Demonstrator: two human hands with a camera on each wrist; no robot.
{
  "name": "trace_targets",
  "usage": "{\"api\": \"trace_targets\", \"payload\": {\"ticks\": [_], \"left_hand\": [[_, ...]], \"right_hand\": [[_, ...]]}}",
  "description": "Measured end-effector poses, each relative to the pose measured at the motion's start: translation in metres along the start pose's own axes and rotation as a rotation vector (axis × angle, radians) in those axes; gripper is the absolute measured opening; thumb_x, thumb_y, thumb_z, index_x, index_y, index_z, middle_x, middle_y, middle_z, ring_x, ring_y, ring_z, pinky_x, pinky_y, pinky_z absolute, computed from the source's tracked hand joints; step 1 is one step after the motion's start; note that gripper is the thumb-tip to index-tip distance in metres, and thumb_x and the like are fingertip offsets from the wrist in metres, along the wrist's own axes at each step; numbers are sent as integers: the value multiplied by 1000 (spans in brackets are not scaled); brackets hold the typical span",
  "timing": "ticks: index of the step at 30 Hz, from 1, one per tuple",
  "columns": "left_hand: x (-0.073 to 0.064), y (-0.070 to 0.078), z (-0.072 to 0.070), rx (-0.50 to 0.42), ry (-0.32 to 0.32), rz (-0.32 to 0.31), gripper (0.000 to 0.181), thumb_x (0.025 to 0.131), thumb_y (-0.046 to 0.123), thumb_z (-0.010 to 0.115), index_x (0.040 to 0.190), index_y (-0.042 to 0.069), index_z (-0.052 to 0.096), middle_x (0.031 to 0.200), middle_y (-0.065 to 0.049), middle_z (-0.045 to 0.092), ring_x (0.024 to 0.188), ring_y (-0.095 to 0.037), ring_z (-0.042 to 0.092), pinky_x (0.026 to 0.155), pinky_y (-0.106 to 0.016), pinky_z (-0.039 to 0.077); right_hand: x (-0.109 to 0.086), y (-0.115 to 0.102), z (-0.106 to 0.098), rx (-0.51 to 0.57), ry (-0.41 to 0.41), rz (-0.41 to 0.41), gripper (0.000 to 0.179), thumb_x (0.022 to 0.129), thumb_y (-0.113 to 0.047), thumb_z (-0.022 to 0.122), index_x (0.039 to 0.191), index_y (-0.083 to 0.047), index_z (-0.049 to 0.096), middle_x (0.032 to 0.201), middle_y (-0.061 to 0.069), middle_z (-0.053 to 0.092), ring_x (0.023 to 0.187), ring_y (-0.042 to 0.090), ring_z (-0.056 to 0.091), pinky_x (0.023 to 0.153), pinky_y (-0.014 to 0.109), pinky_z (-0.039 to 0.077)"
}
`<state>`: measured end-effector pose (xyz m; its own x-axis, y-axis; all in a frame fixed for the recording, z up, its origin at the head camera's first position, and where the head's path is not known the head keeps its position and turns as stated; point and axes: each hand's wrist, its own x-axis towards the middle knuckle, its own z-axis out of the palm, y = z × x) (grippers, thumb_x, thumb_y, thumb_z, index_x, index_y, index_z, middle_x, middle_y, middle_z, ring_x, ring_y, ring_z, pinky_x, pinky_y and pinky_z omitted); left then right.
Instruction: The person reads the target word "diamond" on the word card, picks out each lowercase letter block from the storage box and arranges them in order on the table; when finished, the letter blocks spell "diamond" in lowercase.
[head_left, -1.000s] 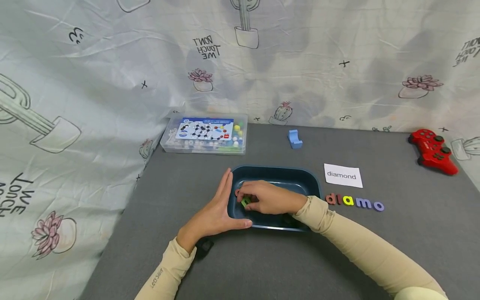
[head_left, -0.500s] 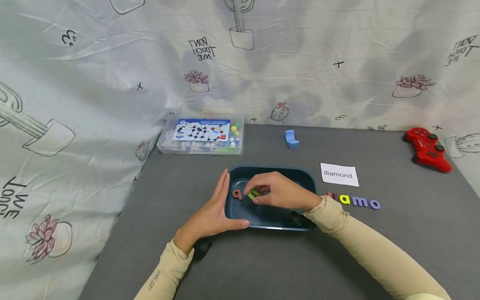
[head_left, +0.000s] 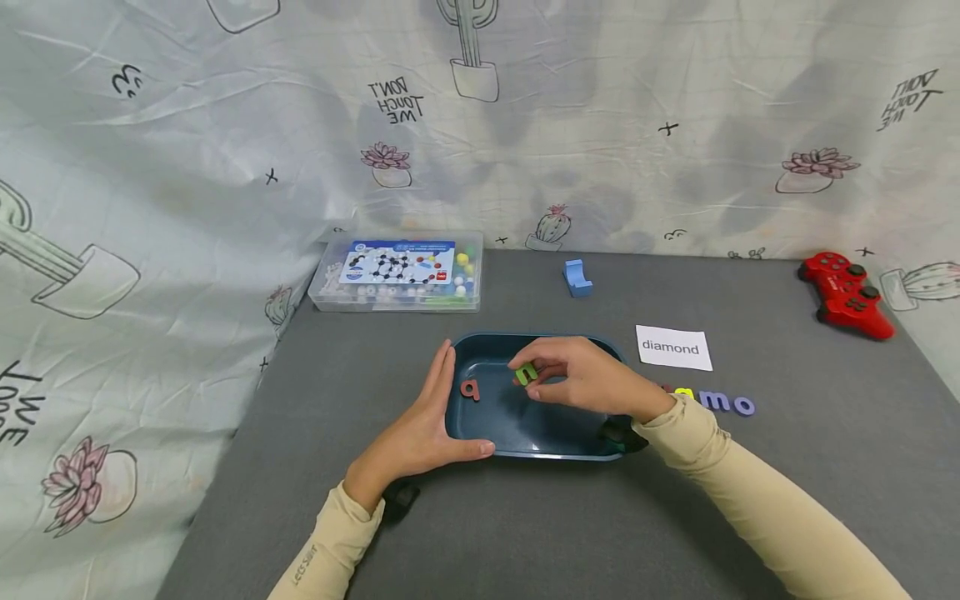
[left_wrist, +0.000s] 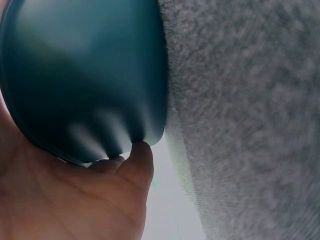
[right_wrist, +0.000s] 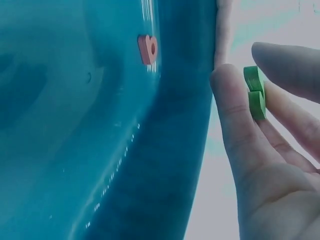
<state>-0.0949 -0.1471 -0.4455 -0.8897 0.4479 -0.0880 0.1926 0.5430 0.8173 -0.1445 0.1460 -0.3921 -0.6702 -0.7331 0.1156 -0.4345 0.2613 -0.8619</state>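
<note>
In the head view my right hand (head_left: 588,377) pinches a green letter n (head_left: 526,374) between thumb and fingers, raised over the dark blue tray (head_left: 525,437). The right wrist view shows the green letter (right_wrist: 255,92) edge-on among the fingertips. My left hand (head_left: 408,437) lies against the tray's left end, fingers straight along the side and thumb along the front edge; its fingertips press the outer wall in the left wrist view. One red letter (head_left: 469,390), shaped like a q, lies inside the tray at the left.
Right of the tray, a purple m (head_left: 714,401) and purple o (head_left: 744,406) lie in a row; a yellow letter (head_left: 684,392) is partly covered by my wrist. Behind are a "diamond" card (head_left: 673,348), blue block (head_left: 577,278), plastic kit box (head_left: 397,275) and red game controller (head_left: 847,296).
My right hand has lifted the green n from beside the red letter and carried it rightward and back, uncovering the red letter. My left hand stays at the tray's end.
</note>
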Motion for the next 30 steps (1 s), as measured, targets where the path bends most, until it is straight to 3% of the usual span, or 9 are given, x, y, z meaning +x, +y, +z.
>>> {"api": "trace_targets", "payload": {"ticks": [6,14,21,30], "left_hand": [[0,0,0,7,6,-5,135,86,51,88,172,28,-13,176,8,-20,162,-36,7,117,-73,27],[0,2,0,9,6,-4,136,85,53,88,172,26,-13,176,8,-20,162,-36,8,117,-71,28],[0,4,1,2,11,-20,136,84,52,89,172,27,-13,176,11,-21,162,-34,6,118,-71,26],[0,5,1,-3,15,-42,136,85,50,89,171,33,-14,175,14,-21,162,-30,6,118,-72,25]], "right_hand": [[-4,-2,-5,-24,-16,25,28,97,2,78,123,-2,68,111,15,70,98,17,72,95,37,59],[-6,-6,-4,-152,-11,-7,21,96,3,78,110,-5,64,103,2,70,92,13,72,86,33,60],[-14,-7,-5,-209,10,-28,22,103,4,68,125,0,63,114,7,72,102,27,74,87,35,59],[-27,-7,-14,-220,92,33,34,102,-2,72,137,-4,71,138,9,70,102,16,66,86,36,58]]}}
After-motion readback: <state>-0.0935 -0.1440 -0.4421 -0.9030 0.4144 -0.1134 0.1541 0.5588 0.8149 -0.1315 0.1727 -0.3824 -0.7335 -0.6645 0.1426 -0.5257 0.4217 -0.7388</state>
